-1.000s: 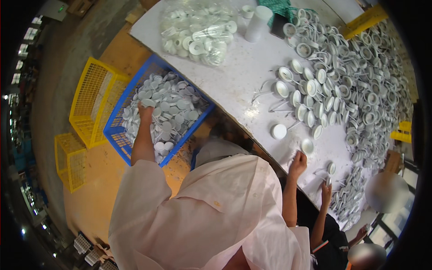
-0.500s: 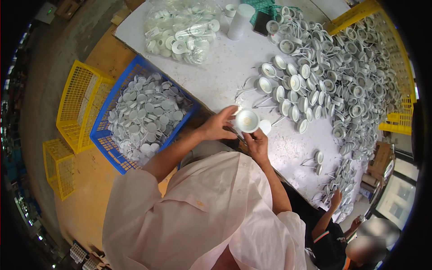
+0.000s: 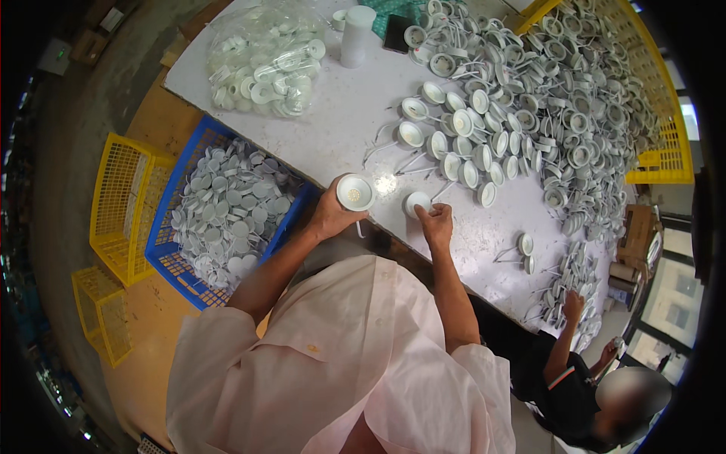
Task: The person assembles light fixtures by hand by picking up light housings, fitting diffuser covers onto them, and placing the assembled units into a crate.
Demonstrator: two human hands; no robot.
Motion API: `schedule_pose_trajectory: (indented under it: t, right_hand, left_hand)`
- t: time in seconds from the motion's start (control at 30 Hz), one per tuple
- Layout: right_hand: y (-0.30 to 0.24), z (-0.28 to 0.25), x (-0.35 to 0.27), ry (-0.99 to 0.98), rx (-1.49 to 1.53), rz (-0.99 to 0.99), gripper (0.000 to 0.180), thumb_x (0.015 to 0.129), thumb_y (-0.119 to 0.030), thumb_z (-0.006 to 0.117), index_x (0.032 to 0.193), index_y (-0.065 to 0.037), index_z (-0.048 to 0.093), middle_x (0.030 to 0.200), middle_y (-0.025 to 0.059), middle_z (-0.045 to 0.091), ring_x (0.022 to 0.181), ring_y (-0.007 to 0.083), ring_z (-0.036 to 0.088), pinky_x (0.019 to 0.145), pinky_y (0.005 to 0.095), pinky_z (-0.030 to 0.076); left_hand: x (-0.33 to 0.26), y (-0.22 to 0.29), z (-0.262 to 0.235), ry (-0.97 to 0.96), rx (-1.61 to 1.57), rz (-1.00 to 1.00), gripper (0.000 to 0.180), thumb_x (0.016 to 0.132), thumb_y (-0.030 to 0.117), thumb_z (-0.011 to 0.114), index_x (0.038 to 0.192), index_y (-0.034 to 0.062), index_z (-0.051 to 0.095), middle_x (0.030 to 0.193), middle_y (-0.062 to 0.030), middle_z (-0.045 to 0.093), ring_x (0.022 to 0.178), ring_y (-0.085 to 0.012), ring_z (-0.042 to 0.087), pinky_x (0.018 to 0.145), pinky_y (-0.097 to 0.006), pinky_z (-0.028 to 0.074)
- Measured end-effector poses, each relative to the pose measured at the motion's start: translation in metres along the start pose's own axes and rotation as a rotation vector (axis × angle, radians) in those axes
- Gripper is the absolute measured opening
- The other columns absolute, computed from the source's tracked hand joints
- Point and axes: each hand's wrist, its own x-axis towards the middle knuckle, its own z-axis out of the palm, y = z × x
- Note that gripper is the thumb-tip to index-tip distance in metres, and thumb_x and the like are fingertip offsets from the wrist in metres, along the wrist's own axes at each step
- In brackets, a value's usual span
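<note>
My left hand (image 3: 327, 215) grips a white round downlight (image 3: 355, 194) by its side, at the table's near edge. The lamp's open face is turned up, with a yellowish patch in the middle, and a short white lead hangs below it. To the right, my right hand (image 3: 436, 225) pinches a small white round cover (image 3: 417, 203) over the tabletop, apart from the lamp. Beyond my hands stand rows of similar white downlights (image 3: 462, 123) with wires toward me. Left of my left arm, a blue basket (image 3: 168, 253) holds many white discs (image 3: 227, 204).
A large heap of lamp rings (image 3: 578, 121) fills the table's right side, near a yellow crate (image 3: 659, 170). A clear bag of white parts (image 3: 265, 64) and a white cylinder (image 3: 357, 38) stand at the back. Yellow baskets (image 3: 121, 204) sit at left; a co-worker (image 3: 571, 393) reaches in from the right.
The downlight has passed from my right hand to my left and moved left. My left hand has closed on it. My right hand now holds only the round cover. The view has shifted slightly.
</note>
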Motion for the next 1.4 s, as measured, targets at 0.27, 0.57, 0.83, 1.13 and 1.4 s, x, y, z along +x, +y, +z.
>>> schedule_pose_trajectory:
  t: [0.27, 0.57, 0.83, 1.13, 1.4]
  right_hand:
    - [0.036, 0.015, 0.021, -0.125, 0.382, 0.155, 0.030, 0.072, -0.022, 0.075, 0.080, -0.002, 0.054, 0.061, 0.0019, 0.052, 0.049, 0.0103, 0.047, 0.045, 0.0242, 0.039]
    - [0.048, -0.004, 0.020, -0.294, 0.727, 0.367, 0.022, 0.081, -0.015, 0.069, 0.073, -0.009, 0.049, 0.060, 0.0013, 0.054, 0.049, 0.0087, 0.053, 0.043, 0.0197, 0.039]
    - [0.035, -0.021, 0.007, -0.319, 0.750, 0.370, 0.012, 0.085, -0.014, 0.063, 0.081, -0.008, 0.054, 0.067, 0.0012, 0.059, 0.055, 0.0091, 0.058, 0.046, 0.0189, 0.040]
    - [-0.015, -0.042, -0.019, -0.330, 1.131, 0.360, 0.006, 0.085, -0.009, 0.061, 0.085, -0.009, 0.055, 0.074, -0.0004, 0.059, 0.060, 0.0080, 0.054, 0.054, 0.0189, 0.041]
    - [-0.064, -0.052, -0.046, 0.002, 0.668, -0.032, 0.015, 0.080, -0.002, 0.064, 0.095, -0.003, 0.062, 0.081, 0.0046, 0.065, 0.067, 0.0143, 0.060, 0.059, 0.0240, 0.047]
  left_hand:
    - [-0.005, -0.007, 0.009, -0.022, 0.071, -0.028, 0.067, 0.065, 0.008, 0.078, 0.122, 0.0024, 0.044, 0.110, -0.0061, 0.056, 0.102, -0.0151, 0.054, 0.090, -0.030, 0.043]
    - [-0.002, -0.011, 0.012, -0.027, 0.055, -0.033, 0.069, 0.062, 0.013, 0.078, 0.121, 0.0023, 0.045, 0.109, -0.0116, 0.058, 0.102, -0.0206, 0.056, 0.089, -0.032, 0.044]
    - [0.000, -0.005, 0.011, -0.051, 0.067, -0.034, 0.069, 0.062, 0.013, 0.078, 0.122, 0.0025, 0.044, 0.110, -0.0114, 0.058, 0.103, -0.0200, 0.056, 0.090, -0.032, 0.044]
    - [0.011, 0.028, 0.022, -0.155, 0.164, -0.005, 0.074, 0.063, 0.006, 0.078, 0.126, 0.0031, 0.041, 0.112, -0.0074, 0.056, 0.106, -0.0161, 0.053, 0.093, -0.032, 0.043]
    - [0.025, 0.054, 0.040, -0.350, -0.044, -0.257, 0.075, 0.063, 0.004, 0.077, 0.128, 0.0038, 0.040, 0.111, -0.0067, 0.056, 0.105, -0.0155, 0.053, 0.091, -0.030, 0.044]
